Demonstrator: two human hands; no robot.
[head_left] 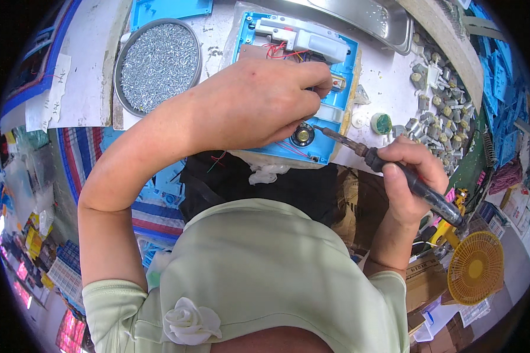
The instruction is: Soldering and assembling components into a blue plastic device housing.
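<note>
My right hand [411, 203] is wrapped round the dark handle of a soldering iron [433, 199], whose tip points left, close to a small round speaker [302, 135]. The speaker sits in an open light-blue plastic casing [350, 66] in front of me. Over the casing's middle, my left hand [271, 100] is closed, thumb and fingers curled together; whatever they pinch is hidden. Red wires [273, 49] and a white plastic housing [321, 46] show beyond that hand. Several thin wires run beside the speaker.
A round metal bowl [117, 79] full of small screws stands left of the casing. Right of it are a small pot with green contents [381, 123] and a heap of small motors [447, 115]. A metal tray [394, 26] lies behind; a yellow fan [476, 267] stands lower right.
</note>
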